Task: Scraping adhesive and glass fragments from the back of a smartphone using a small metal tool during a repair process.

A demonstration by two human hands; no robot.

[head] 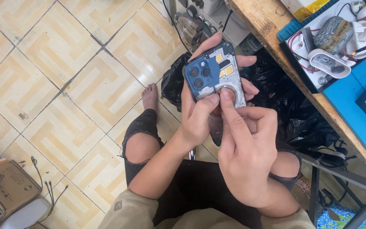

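Right hand (pixel 244 148) pinching thin tool (tweezers?), left hand (pixel 200 116) gripping blue phone housing (pixel 212 72).

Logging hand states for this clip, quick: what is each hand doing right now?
Left hand: closed around the blue phone housing, holding it.
Right hand: fingers pinched on a thin tool against the housing.

Bright, even daylight; sharp focus, soft shadows.
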